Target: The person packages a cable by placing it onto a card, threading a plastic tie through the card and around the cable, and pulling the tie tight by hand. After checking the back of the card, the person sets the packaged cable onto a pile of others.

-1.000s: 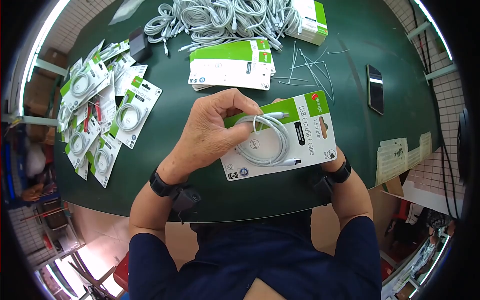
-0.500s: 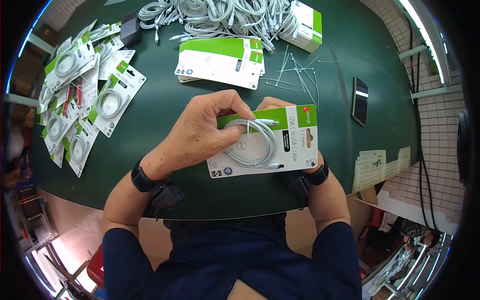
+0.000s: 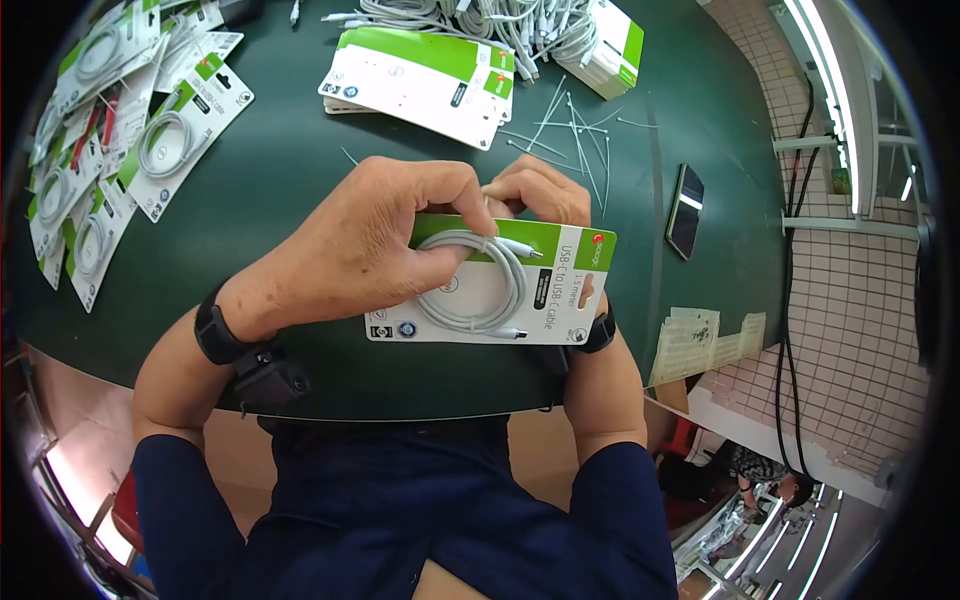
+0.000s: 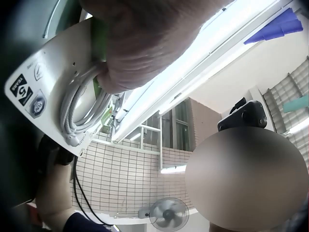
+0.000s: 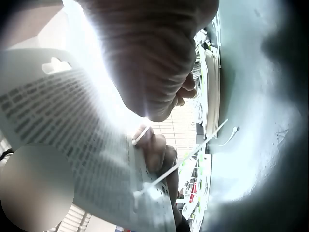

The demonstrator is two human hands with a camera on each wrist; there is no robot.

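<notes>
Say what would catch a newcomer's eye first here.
Probably the flat green and white card bearing a coiled grey cable, gripped by the left hand mid-picture in the head view. Next, perhaps the heap of grey cables along the top, then the overlapping pile of carded cables at left.

The cable card [image 3: 490,288] is before a card stack [image 3: 415,82], with packaged cables [image 3: 165,145] left, a phone [image 3: 685,212] right (past the ties [image 3: 576,126]).

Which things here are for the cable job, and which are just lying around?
Seem to be for the job:
held card
coiled cable on it
loose cables
flat card stack
thin ties
heap of cards with cables

Probably just lying around:
phone
yellowish papers
</notes>
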